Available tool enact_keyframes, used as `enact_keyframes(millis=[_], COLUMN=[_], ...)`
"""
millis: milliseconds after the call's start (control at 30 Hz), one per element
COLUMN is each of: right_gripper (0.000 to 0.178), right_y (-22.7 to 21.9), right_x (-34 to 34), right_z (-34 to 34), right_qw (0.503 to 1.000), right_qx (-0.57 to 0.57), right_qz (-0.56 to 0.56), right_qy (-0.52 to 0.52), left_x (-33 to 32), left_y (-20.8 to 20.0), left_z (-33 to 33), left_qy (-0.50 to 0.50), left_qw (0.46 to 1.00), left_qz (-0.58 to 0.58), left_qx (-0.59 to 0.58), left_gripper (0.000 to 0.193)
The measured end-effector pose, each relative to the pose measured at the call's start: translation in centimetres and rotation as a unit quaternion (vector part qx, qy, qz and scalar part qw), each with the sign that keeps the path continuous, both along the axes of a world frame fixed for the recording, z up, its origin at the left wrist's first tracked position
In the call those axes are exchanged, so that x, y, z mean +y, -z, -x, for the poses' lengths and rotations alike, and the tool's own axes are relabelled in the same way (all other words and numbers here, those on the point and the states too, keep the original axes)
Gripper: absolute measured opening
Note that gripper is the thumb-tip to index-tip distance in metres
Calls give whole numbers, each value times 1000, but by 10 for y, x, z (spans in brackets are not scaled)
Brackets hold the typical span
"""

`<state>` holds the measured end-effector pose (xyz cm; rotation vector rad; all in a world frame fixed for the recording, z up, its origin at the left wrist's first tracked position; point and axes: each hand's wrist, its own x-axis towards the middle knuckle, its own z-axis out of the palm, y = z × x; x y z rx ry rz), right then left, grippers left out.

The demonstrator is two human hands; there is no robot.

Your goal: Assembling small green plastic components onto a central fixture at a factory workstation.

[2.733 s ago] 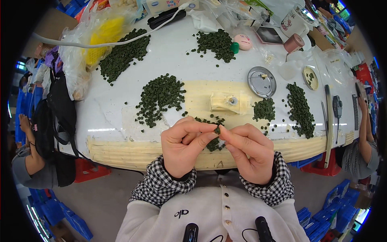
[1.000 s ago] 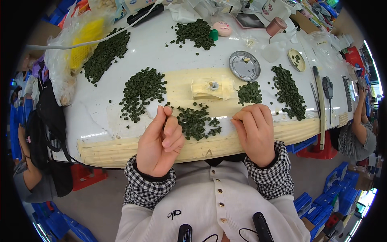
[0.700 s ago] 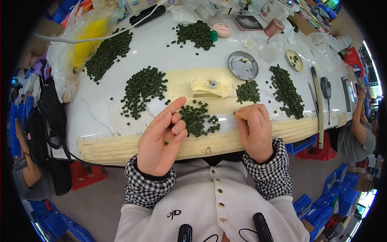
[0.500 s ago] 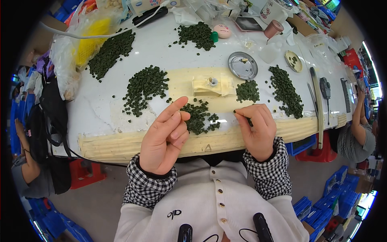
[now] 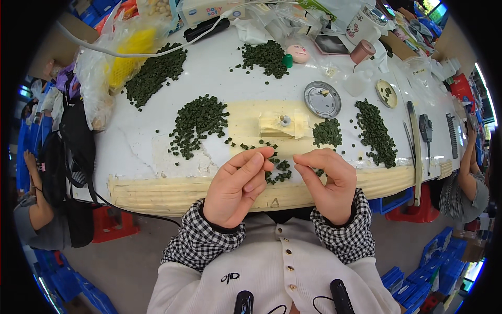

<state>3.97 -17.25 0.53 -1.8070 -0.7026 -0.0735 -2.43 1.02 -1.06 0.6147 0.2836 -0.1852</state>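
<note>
Head view: our only one; all below is read from it.
Green pieces (image 5: pixel 283 176): loose near pile on the counter (image 5: pixel 128 141), just beyond our hands and partly hidden by the left one.
Left hand (image 5: pixel 231 189): over the near pile's left part, grip drawn in, thumb tip against or very near the index finger. We see no piece there; can't tell if one is hidden.
Right hand (image 5: pixel 333 184): grip nearly closed, thumb and index tips facing the left hand. Can't tell if a piece sits between them. Dark green bits show under its curled fingers; can't tell if held or lying on the counter.
Piece handling: we'd judge them very light, fairly stiff, easy to drop or flick away. Fragility unclear.
Piece hold: we'd pinch one by its side edge with thumb and index tips, lightly.
Piece direction: stubby, no clear long axis at this size; they lie facing every way, some tilted.
Right pile (image 5: pixel 375 133): same sort of bits, heaped in a long strip running away from us, near end slanting right.
Taped block (image 5: pixel 272 124): cream, beyond the near pile, long axis left to right, small post upright on it.
</note>
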Motion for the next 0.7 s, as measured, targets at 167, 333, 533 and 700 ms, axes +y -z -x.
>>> enact_keyframes(millis=[167,333,533,700], right_gripper=[17,16,14,16], right_y=[-2,-1,2,0], right_x=[5,9,12,10], right_z=[3,2,-5,-4], right_qw=[993,984,985,964], right_qx=[103,160,136,214], right_qz=[-50,-73,-91,-137], right_qy=[-1,-17,-46,-73], left_x=[0,1,-2,-2], left_y=[-4,-3,-5,3], left_z=[-4,-6,-8,-6], left_qy=[10,14,6,7], left_qw=[1000,999,1000,999], left_qz=[28,39,17,12], left_qx=[5,-9,-15,-51], left_gripper=[24,23,21,20])
